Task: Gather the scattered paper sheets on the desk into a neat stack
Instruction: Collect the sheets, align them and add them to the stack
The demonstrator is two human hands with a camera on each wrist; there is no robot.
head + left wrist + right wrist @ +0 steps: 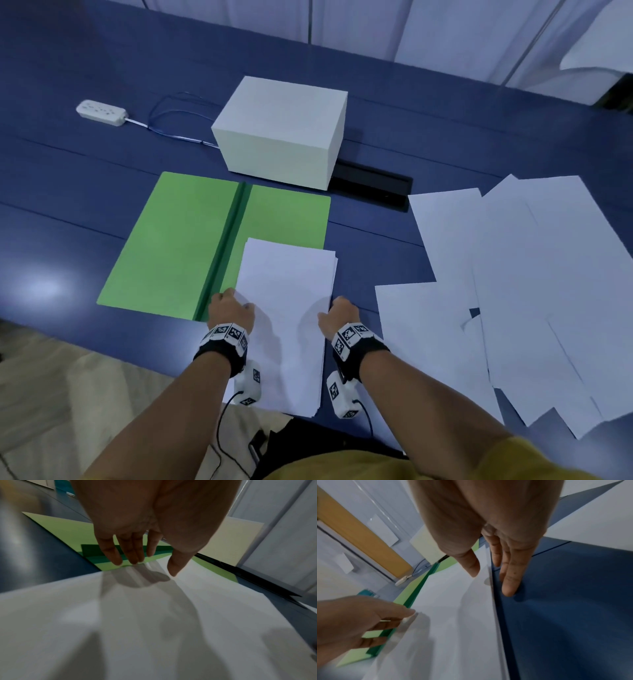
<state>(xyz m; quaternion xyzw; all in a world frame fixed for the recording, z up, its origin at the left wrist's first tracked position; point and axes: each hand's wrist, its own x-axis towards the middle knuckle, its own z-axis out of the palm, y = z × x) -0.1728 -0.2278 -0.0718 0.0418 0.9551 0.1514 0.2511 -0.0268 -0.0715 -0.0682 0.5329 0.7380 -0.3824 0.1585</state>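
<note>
A stack of white sheets (287,315) lies at the desk's near edge, its far part on an open green folder (178,240) and its near end hanging over the edge. My left hand (239,301) is at the stack's left edge. Its fingers (135,553) are straight against that edge and its thumb is over the paper (154,615). My right hand (337,306) is at the right edge, with straight fingers (510,582) on the blue desk beside the stack (453,615) and the thumb above it. Several loose sheets (513,291) lie overlapping to the right.
A white box (281,130) stands behind the folder, with a black slot (370,186) in the blue desk (85,178) to its right. A white power strip (101,112) and its cable lie at the far left.
</note>
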